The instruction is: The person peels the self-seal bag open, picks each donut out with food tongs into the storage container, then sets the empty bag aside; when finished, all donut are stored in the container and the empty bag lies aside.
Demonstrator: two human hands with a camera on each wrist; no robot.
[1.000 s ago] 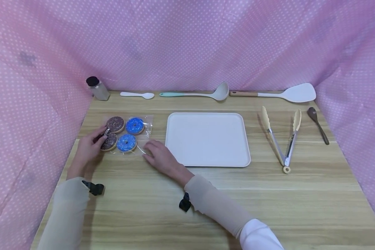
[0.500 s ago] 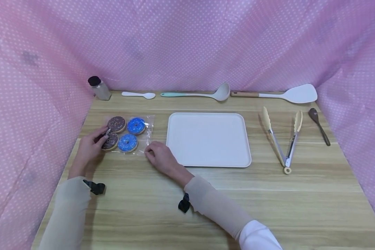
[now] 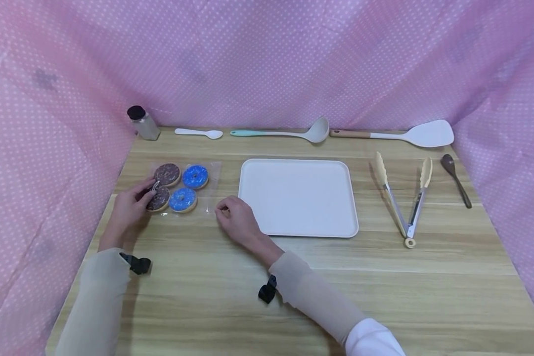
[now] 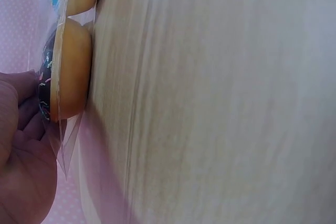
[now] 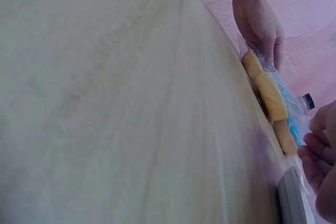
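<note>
A clear plastic bag [image 3: 211,190] lies on the table's left side. Inside are a brown-topped donut [image 3: 167,175] at the back, another brown donut [image 3: 158,199] in front of it, and two blue donuts [image 3: 183,199] to their right. My left hand [image 3: 129,210] grips the bag's left edge beside the front brown donut; in the left wrist view its fingers [image 4: 34,114] lie against that donut's top. With fingers curled and thumb against them, my right hand [image 3: 240,222] pinches the bag's near right corner, which its fingertips mostly hide.
A white tray [image 3: 299,198] lies close right of my right hand. Beyond it are tongs [image 3: 402,207] and a dark spoon [image 3: 456,180]. Along the back stand or lie a black-capped jar [image 3: 144,123], white spoon [image 3: 199,133], ladle [image 3: 280,133] and spatula [image 3: 396,135].
My right hand has closed its fingers at the bag's corner and shifted slightly right. My left hand keeps its place on the bag's left edge.
</note>
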